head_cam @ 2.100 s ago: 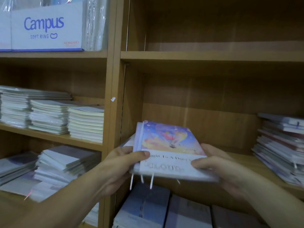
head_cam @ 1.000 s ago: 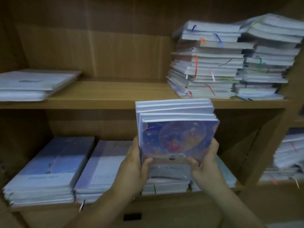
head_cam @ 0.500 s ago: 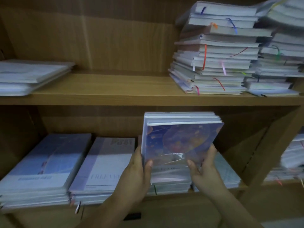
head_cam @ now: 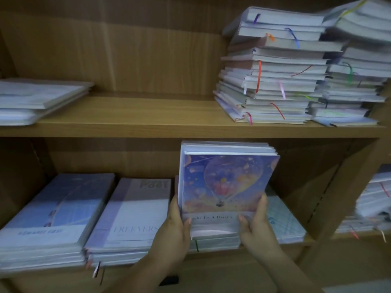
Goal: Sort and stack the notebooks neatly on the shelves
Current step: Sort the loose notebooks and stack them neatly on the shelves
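Gripped at both side edges by left hand (head_cam: 173, 231) and right hand (head_cam: 257, 227), thumbs curled onto the cover: balloon notebooks (head_cam: 224, 182), lettered "To A Diary". Tilted above lower shelf's (head_cam: 215, 254) front edge, beside "FREEVERS" stack (head_cam: 135, 210).

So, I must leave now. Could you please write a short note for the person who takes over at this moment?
Left hand: grips the left edge of the balloon notebooks.
Right hand: grips their right edge.
Notebooks: a bundle, tilted up, in the lower shelf above a flat pile; contact unclear.
Done: the blue pile and the purple pile beside it lie flat.
To do: lay the bundle on the flat pile; the tall stacks on the upper shelf lean and probably need straightening.
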{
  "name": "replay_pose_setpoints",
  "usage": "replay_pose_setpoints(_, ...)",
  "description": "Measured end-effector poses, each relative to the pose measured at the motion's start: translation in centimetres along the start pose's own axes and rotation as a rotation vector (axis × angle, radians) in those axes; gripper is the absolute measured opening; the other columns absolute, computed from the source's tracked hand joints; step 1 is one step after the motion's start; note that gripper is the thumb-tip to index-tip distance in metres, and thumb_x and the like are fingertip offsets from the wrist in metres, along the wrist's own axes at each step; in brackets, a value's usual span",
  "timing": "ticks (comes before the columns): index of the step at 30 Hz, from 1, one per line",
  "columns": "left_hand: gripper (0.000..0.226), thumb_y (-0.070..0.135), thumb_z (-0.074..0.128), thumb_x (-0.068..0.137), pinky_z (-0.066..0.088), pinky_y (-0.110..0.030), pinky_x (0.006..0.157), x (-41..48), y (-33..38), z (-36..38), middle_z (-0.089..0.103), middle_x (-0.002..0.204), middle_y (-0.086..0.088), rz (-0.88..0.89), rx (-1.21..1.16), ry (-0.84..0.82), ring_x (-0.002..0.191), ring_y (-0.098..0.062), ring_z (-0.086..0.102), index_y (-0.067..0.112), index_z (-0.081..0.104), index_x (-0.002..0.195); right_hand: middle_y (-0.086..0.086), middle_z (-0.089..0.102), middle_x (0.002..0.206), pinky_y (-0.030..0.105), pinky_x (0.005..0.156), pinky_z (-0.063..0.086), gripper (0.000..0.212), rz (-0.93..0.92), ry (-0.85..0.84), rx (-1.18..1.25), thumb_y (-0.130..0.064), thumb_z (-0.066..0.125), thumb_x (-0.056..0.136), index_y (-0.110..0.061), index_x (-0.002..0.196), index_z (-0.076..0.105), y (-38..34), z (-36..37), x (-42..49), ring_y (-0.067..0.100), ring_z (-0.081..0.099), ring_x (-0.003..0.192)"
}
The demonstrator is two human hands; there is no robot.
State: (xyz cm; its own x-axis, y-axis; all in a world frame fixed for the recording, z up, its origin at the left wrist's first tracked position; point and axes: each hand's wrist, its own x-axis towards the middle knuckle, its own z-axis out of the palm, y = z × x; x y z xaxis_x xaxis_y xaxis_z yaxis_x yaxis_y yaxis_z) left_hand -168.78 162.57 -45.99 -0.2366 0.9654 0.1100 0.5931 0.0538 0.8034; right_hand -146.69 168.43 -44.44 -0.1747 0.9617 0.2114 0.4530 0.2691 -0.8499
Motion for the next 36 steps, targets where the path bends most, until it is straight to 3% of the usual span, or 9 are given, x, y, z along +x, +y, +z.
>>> replay_pose_setpoints(5,0.058,0.032,0.049,0.104,0.052,-0.018,0.076,-0.2,1.1,-0.5,0.062,0.125,0.014,0.078,0.011,0.074,0.096,-0.003,0.062,0.038,0.019,0.153,-0.029,0.040,0.118,-0.003,0.070,0.041,0.089,0.006,0.056,0.043,-0.004,0.053,0.099,-0.036,0.155,-0.009,-0.5,-0.6,0.0,-0.033,0.046,0.094)
replay_pose_setpoints(8,0.065,0.033,0.050,0.103,0.049,-0.022,0.081,-2.1,2.4,-0.4,0.058,0.133,0.016,0.141,0.043,0.045,0.109,-0.012,0.062,0.039,0.012,0.155,-0.043,0.025,0.123,-0.003,0.074,0.038,0.089,-0.027,0.051,0.000,-0.006,0.053,0.100,-0.045,0.146,-0.012,-0.5,-2.5,-1.1,-0.034,0.043,0.096)
replay_pose_setpoints(10,0.067,0.033,0.053,0.102,0.046,-0.024,0.083,-3.6,3.6,-0.1,0.054,0.131,0.022,0.174,0.050,0.036,0.114,-0.012,0.059,0.036,0.013,0.155,-0.047,0.019,0.131,0.005,0.088,0.035,0.092,-0.041,0.064,-0.068,-0.008,0.055,0.099,-0.043,0.154,-0.010,0.0,-4.1,-2.1,-0.018,0.046,0.105)
replay_pose_setpoints(12,0.062,0.034,0.055,0.100,0.050,-0.026,0.087,-4.7,4.7,0.7,0.052,0.129,0.032,0.220,-0.001,0.010,0.113,-0.005,0.059,0.045,0.019,0.150,-0.041,0.023,0.138,0.010,0.092,0.032,0.094,-0.024,0.095,-0.107,-0.008,0.055,0.098,-0.040,0.157,-0.012,0.7,-5.9,-3.2,-0.006,0.043,0.115)
replay_pose_setpoints(17,0.055,0.048,0.052,0.094,0.052,-0.034,0.100,-5.7,7.1,3.8,0.057,0.133,0.022,0.200,-0.098,-0.116,0.119,-0.003,0.058,0.046,0.031,0.145,-0.020,0.035,0.140,0.012,0.095,0.030,0.090,0.081,0.123,-0.135,-0.004,0.055,0.097,-0.032,0.159,-0.005,2.0,-10.4,-5.8,0.006,0.040,0.127)
replay_pose_setpoints(20,0.030,0.042,0.055,0.100,0.054,-0.029,0.096,-5.9,8.8,5.8,0.062,0.121,0.026,0.156,-0.199,-0.198,0.108,0.006,0.059,0.052,0.044,0.126,-0.013,0.041,0.138,0.019,0.094,0.032,0.080,0.143,0.131,-0.145,-0.006,0.055,0.099,-0.028,0.160,0.007,3.1,-12.8,-6.6,0.010,0.041,0.125)
replay_pose_setpoints(26,0.019,0.033,0.057,0.101,0.054,-0.030,0.089,-4.2,9.8,10.7,0.069,0.109,0.008,-0.064,-0.265,-0.210,0.098,-0.011,0.065,0.022,0.061,0.117,0.000,0.055,0.142,0.045,0.106,0.047,0.063,0.284,0.129,-0.135,-0.023,0.058,0.099,-0.028,0.155,0.032,6.0,-15.2,-5.4,0.026,0.053,0.129)
replay_pose_setpoints(30,0.018,0.028,0.055,0.103,0.050,-0.017,0.072,-2.2,10.0,11.9,0.070,0.106,0.007,-0.125,-0.333,-0.169,0.094,-0.008,0.066,0.020,0.063,0.117,0.001,0.052,0.135,0.030,0.096,0.040,0.058,0.305,0.099,-0.218,-0.016,0.054,0.101,-0.019,0.155,0.033,6.2,-14.9,-2.9,0.028,0.050,0.128)
replay_pose_setpoints(36,0.027,0.039,0.048,0.105,0.056,-0.035,0.091,2.1,10.6,12.6,0.072,0.111,0.008,-0.061,-0.313,-0.061,0.099,-0.013,0.067,0.024,0.063,0.122,0.005,0.056,0.134,0.028,0.086,0.039,0.046,0.287,0.093,-0.292,-0.022,0.052,0.102,-0.023,0.147,0.045,6.3,-15.0,3.2,0.025,0.053,0.116)
